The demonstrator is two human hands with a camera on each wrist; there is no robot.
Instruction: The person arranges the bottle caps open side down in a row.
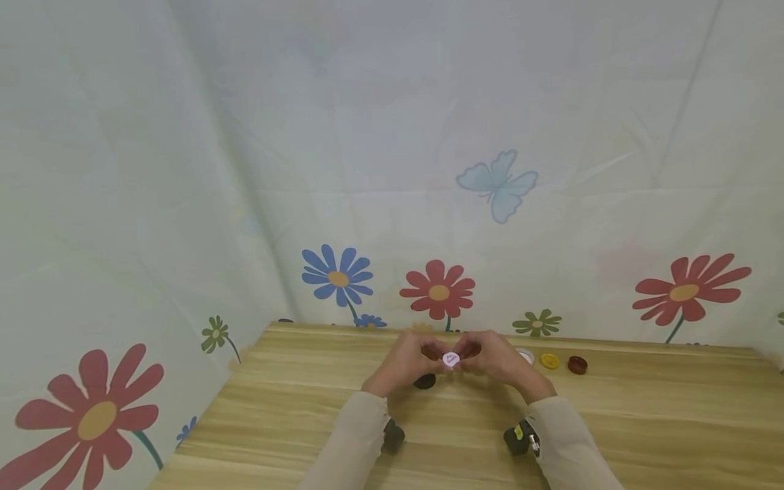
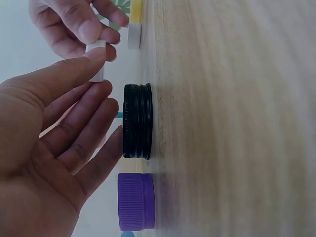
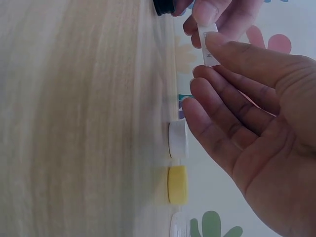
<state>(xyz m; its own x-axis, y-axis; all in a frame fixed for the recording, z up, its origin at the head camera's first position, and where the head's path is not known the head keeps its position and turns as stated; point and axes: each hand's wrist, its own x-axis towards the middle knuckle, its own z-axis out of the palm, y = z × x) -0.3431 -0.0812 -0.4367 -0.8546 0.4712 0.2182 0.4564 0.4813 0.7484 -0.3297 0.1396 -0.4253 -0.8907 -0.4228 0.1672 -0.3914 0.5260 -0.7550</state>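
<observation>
Between my two hands, a small white bottle cap (image 1: 451, 358) with coloured print on its top is raised above the table. My left hand (image 1: 404, 364) pinches one side of it between thumb and fingers, and my right hand (image 1: 495, 358) pinches the opposite side. In the left wrist view the cap (image 2: 97, 59) stands on edge between the fingertips. A black ridged lid (image 2: 138, 121) lies on the table close by the left little finger, with a purple ridged cap (image 2: 136, 201) beside it. Under the right hand sits another white cap (image 3: 178, 139).
To the right of the right hand, a yellow cap (image 1: 549, 361) and a dark red cap (image 1: 577, 365) stand in a row on the wooden table (image 1: 661, 408). A flower-printed curtain (image 1: 380, 224) hangs behind the table's far edge.
</observation>
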